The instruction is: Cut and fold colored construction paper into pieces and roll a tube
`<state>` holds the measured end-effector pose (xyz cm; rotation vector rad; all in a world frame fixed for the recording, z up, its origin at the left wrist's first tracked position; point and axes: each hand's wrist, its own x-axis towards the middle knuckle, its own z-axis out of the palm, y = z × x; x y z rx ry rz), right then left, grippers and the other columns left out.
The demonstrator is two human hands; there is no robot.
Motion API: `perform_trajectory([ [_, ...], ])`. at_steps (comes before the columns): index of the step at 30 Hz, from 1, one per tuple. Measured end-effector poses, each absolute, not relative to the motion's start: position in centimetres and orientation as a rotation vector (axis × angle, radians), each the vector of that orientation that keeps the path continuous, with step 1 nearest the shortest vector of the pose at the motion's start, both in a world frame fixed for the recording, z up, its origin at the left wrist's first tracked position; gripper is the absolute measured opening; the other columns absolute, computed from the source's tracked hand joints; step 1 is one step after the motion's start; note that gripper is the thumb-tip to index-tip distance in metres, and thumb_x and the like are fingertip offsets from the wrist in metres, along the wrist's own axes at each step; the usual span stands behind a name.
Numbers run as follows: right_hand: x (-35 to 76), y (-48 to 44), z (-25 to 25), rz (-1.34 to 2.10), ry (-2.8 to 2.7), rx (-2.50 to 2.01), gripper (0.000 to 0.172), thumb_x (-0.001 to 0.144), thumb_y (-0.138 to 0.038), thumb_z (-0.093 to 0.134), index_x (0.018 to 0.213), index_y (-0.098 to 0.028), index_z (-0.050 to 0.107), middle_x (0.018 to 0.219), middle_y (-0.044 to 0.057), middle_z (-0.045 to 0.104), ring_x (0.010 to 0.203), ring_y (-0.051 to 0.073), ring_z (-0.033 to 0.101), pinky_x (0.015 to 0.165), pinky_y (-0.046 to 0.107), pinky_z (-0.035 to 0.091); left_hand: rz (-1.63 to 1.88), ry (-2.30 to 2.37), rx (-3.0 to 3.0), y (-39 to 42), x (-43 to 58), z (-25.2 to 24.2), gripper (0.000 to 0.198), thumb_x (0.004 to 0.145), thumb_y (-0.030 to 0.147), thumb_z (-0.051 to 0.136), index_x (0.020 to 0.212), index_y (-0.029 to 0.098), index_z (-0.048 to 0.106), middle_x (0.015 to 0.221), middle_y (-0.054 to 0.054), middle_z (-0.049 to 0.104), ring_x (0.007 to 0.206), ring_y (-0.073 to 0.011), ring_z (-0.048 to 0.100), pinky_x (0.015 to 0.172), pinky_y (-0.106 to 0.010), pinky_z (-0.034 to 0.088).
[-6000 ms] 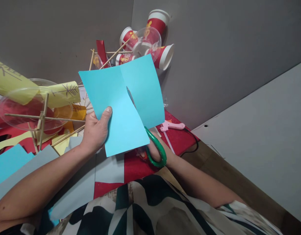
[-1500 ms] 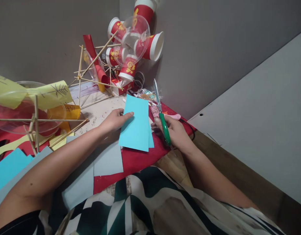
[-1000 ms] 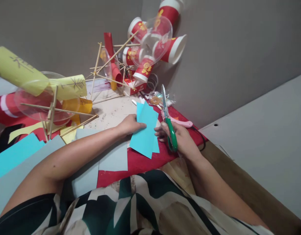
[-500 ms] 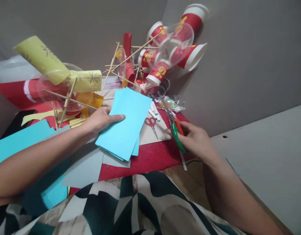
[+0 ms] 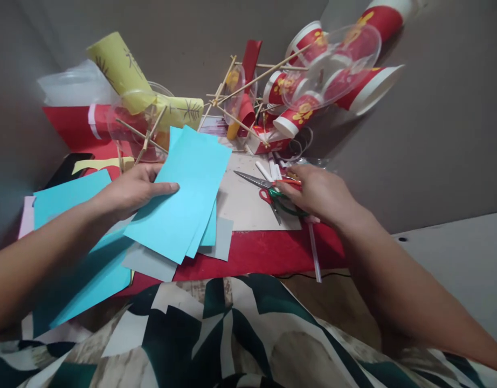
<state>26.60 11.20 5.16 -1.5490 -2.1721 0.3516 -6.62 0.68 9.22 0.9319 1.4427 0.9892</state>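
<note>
My left hand (image 5: 141, 188) pinches a fanned stack of light blue paper sheets (image 5: 192, 188), thumb on top and fingers beneath. Large scissors (image 5: 254, 179) with orange and green handles are in my right hand (image 5: 319, 188). Their blades are together and point left, low over a pale board (image 5: 240, 205). A smaller pair of red-handled scissors (image 5: 275, 207) lies on the board, partly behind the green handle. Grey sheets (image 5: 224, 240) stick out below the blue stack. More blue paper (image 5: 78, 188) lies under my left forearm.
Red paper cups (image 5: 301, 113) on a clear plastic disc and wooden sticks (image 5: 248, 83) stand at the back right. Yellow paper rolls (image 5: 123, 70) rise at the back left. White pens (image 5: 264, 171) lie near my right hand. A clear strip (image 5: 315, 253) hangs over the red table edge (image 5: 256, 253).
My right hand has brought the large scissors from the right side onto the board, turning the blades leftward. The blue stack appears further left and tilted; the whole view has shifted too.
</note>
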Motion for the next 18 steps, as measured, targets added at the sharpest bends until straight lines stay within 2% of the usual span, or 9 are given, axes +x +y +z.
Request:
perform_trajectory([
  [2,24.7,9.5,5.8,0.734,-2.012,-1.326,0.035,0.079,-0.050,0.071,0.098,-0.020,0.070,0.104,0.014,0.072,0.098,0.030,0.067,0.085,0.045,0.053,1.055,1.405,0.968,0.7,-5.7,8.2,0.034,0.061,0.023,0.086,0.094,0.017,0.077,0.085,-0.009,0.077,0.063,-0.0201,0.070,0.060,-0.031,0.057],
  [4,22.2,7.5,5.7,1.346,-1.760,-1.156,0.049,0.079,-0.062,0.067,0.104,-0.021,0.068,0.103,0.012,0.073,0.090,0.026,0.070,0.076,0.041,0.058,1.112,1.332,0.990,0.8,-4.5,7.1,0.038,0.062,0.024,0.087,0.097,0.018,0.076,0.088,-0.007,0.077,0.066,-0.0178,0.070,0.064,-0.029,0.057],
  [6,19.8,5.9,5.2,1.734,-1.580,-1.049,0.053,0.071,-0.061,0.075,0.104,-0.020,0.066,0.097,0.009,0.074,0.083,0.024,0.071,0.069,0.038,0.060,1.122,1.253,0.987,0.8,-3.2,6.3,0.041,0.062,0.024,0.088,0.100,0.018,0.073,0.089,-0.004,0.077,0.068,-0.0160,0.070,0.066,-0.028,0.056],
  [9,17.8,5.0,4.7,1.737,-1.391,-1.033,0.052,0.064,-0.050,0.082,0.101,-0.020,0.063,0.096,0.007,0.075,0.084,0.024,0.072,0.071,0.039,0.060,1.086,1.141,1.015,0.7,-2.2,6.1,0.034,0.068,0.034,0.086,0.092,0.016,0.070,0.084,-0.004,0.074,0.066,-0.0131,0.067,0.063,-0.024,0.053],
  [13,19.3,6.6,5.2,1.572,-1.224,-1.096,0.033,0.070,-0.036,0.079,0.095,-0.022,0.062,0.093,0.006,0.076,0.091,0.027,0.072,0.080,0.043,0.061,1.015,1.310,1.248,0.3,-4.6,7.3,0.038,0.080,0.054,0.071,0.076,0.018,0.060,0.069,-0.003,0.067,0.052,-0.0105,0.058,0.048,-0.021,0.041],
  [15,20.8,7.7,5.1,1.474,-1.073,-1.123,0.024,0.074,-0.031,0.077,0.092,-0.021,0.064,0.089,0.005,0.076,0.089,0.026,0.073,0.080,0.041,0.061,0.904,1.532,1.440,-0.1,-6.9,8.0,0.037,0.081,0.055,0.068,0.077,0.019,0.059,0.067,-0.003,0.067,0.052,-0.0125,0.059,0.049,-0.023,0.040],
  [18,22.7,8.7,4.3,1.429,-0.943,-1.037,0.022,0.076,-0.031,0.077,0.094,-0.025,0.065,0.087,-0.002,0.076,0.084,0.022,0.073,0.078,0.039,0.063,0.504,1.907,1.751,-0.9,-10.0,8.3,0.028,0.082,0.046,0.065,0.084,0.018,0.064,0.073,-0.006,0.069,0.063,-0.0179,0.063,0.059,-0.028,0.042],
])
